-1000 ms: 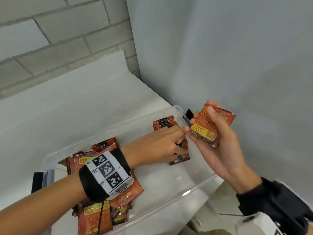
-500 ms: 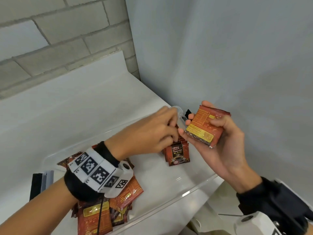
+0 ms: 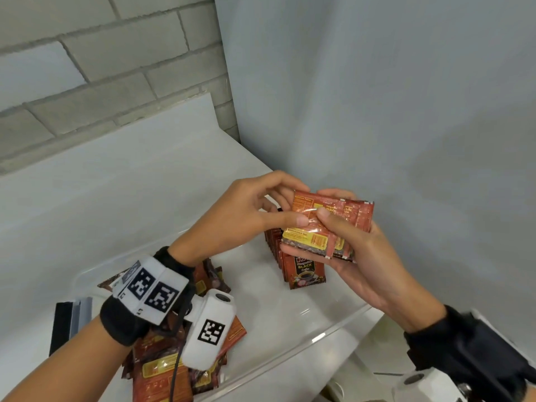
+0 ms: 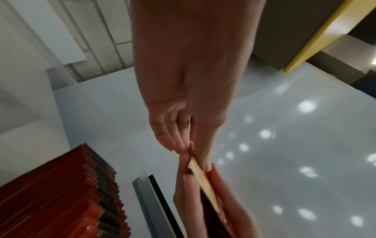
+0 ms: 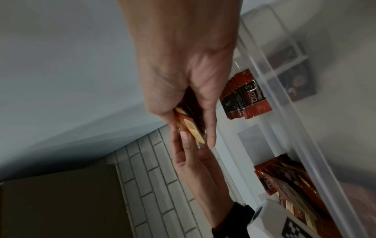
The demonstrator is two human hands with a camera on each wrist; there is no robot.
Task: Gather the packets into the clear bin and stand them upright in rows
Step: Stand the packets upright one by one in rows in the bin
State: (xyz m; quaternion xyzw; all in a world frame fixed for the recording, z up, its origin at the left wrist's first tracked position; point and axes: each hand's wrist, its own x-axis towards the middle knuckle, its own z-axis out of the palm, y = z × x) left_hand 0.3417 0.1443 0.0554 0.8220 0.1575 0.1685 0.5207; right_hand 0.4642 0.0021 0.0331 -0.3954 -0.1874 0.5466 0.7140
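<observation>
A: Which step is this?

B: Sorting a handful. The right hand [image 3: 368, 256] holds a small stack of packets [image 3: 327, 224] above the far right end of the clear bin [image 3: 333, 338], thumb on top and fingers curled beneath. The left hand [image 3: 243, 216] pinches the stack's left edge between thumb and forefinger, probably to peel one off or square them up.

A: And next?

B: I'd say carry them down to the upright row [image 3: 293, 265] standing just below the hands at the bin's far right end, and slot them in on edge, facing the same way, so the row doesn't topple.

A: How many of each?

B: One bin on the white counter [image 3: 116, 198]. Two hands, both gripping. In the held stack I can make out about three packets, though the edges overlap. The row's count I can't tell; they're packed tight. The loose pile [image 3: 162, 369] at the near left end shows at least five, partly hidden under the left wrist.
</observation>
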